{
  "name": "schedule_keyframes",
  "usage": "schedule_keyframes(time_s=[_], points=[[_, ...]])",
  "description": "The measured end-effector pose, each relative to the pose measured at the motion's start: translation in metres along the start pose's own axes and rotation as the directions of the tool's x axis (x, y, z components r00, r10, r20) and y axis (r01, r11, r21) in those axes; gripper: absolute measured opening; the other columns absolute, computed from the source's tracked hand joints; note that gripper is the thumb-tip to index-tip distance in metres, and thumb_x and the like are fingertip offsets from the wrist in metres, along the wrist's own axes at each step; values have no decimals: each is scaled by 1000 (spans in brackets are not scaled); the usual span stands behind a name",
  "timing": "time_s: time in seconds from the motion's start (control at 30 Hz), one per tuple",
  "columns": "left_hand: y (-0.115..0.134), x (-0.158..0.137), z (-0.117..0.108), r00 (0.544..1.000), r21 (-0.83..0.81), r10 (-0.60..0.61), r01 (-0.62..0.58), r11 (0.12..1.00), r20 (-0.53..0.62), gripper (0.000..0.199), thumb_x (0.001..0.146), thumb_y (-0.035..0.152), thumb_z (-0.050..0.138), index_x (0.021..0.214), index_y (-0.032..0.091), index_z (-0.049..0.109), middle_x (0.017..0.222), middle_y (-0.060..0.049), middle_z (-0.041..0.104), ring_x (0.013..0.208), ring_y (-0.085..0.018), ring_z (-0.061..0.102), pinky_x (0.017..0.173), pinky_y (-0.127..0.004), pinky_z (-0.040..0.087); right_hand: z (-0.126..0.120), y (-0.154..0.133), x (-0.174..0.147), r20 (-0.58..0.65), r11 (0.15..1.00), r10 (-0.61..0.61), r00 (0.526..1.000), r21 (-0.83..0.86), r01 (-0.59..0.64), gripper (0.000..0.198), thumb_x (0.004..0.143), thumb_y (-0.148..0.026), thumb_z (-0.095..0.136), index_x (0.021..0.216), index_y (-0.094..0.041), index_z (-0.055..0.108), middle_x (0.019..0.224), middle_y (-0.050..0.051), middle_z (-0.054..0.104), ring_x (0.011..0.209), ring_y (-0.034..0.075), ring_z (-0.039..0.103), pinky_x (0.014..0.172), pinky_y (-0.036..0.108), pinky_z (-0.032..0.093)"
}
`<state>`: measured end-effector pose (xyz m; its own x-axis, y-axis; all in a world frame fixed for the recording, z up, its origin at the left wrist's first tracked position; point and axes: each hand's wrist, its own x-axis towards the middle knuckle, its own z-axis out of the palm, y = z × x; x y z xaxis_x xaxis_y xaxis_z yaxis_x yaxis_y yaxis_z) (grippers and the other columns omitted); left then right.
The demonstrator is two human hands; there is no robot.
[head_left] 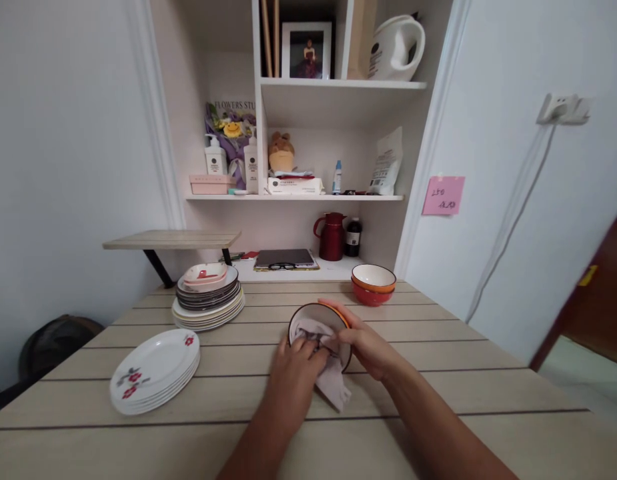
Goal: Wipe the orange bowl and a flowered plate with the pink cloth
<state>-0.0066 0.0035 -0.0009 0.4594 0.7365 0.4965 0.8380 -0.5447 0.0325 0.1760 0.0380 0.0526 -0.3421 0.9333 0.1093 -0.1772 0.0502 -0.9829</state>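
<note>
Tilted toward me above the table is a bowl [308,312] with a white inside, a dark rim and a bit of orange outside. My right hand [365,343] grips its right side, thumb over the rim and fingers behind. A pale pinkish-grey cloth [333,383] is bunched inside the bowl, and one end hangs out below the rim. My left hand [298,373] is closed on the cloth and presses it against the bowl's inner wall; its fingertips are partly hidden in the folds. Behind to the right, an orange bowl [373,275] sits nested in a red bowl [371,295].
White plates with red flowers [155,363] are stacked at the left. Behind them stands a taller stack of plates [208,313] topped with small pink-edged dishes [205,275]. A raised wooden shelf [173,240] overhangs the back left. A red jug [331,237] and a laptop [284,258] stand at the back.
</note>
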Motion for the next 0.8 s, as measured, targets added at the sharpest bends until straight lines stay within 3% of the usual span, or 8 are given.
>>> schedule_keyframes(time_s=[0.13,0.37,0.57,0.7,0.8], points=[[-3,-3,1,997,-112,-63,67,991,40,52,94,2,45,133,30,65,132,-4,71,125,-26,59,111,-49,42,13,10,5,-114,990,52,992,133,-36,83,58,-17,65,140,-27,59,91,0,74,76,20,63,63,28,44],[-9,-3,6,994,-183,-48,65,981,97,61,81,-2,49,133,27,65,131,-5,71,124,-25,59,106,-39,49,24,22,12,-218,951,118,969,305,-47,61,58,-20,67,118,-26,66,79,-1,71,67,20,61,56,28,44],[-14,-4,9,994,-226,-37,59,972,100,67,70,-4,49,128,25,66,127,-5,71,122,-25,60,108,-38,49,24,17,8,-153,972,116,981,218,-81,67,60,-22,68,126,-27,62,81,-1,71,68,19,60,56,27,42],[-15,-4,7,995,-236,-27,50,970,100,67,69,-3,49,127,26,66,126,-6,71,121,-25,60,106,-37,50,21,17,7,-157,982,125,980,159,-100,80,64,-25,71,141,-30,53,81,-3,69,69,19,60,59,27,43],[-16,-4,7,994,-259,-29,56,964,107,66,71,-4,48,128,26,66,127,-5,70,122,-24,59,109,-37,48,16,18,5,-129,984,133,983,139,-115,86,68,-28,75,149,-31,46,92,-1,73,79,20,65,67,28,47]])
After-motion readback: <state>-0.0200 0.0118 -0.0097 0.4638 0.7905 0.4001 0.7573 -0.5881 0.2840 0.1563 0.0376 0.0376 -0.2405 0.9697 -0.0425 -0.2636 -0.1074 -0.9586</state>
